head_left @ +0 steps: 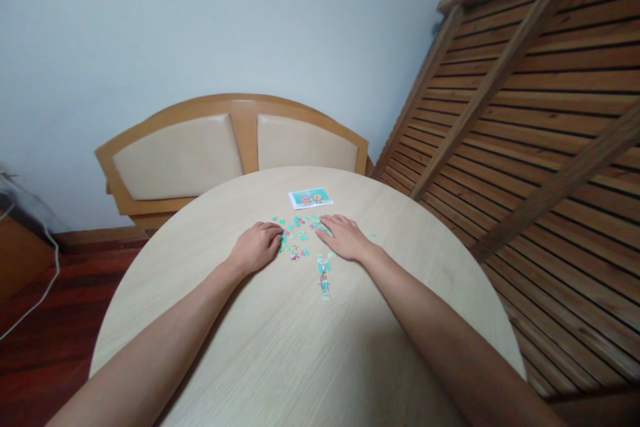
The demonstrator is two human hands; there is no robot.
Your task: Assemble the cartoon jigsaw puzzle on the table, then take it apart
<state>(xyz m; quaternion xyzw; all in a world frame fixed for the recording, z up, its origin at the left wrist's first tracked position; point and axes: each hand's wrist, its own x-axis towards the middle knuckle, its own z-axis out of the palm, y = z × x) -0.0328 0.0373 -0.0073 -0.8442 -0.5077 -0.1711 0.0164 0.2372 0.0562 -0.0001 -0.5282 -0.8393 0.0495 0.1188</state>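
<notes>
Several small turquoise and pink puzzle pieces (299,240) lie scattered on a round light-wood table (280,353). My left hand (256,247) rests at the left edge of the scatter with its fingers curled under; what they hold, if anything, is hidden. My right hand (344,236) lies flat on the table at the right of the pieces, fingers stretched out over a few of them. A short joined strip of pieces (324,276) lies nearer to me, between my forearms. A small picture card (311,198) sits beyond the pieces.
A wooden headboard with two beige padded panels (230,147) leans on the wall behind the table. A slatted wooden frame (530,113) leans at the right. A white cable (35,293) trails over the dark red floor at the left.
</notes>
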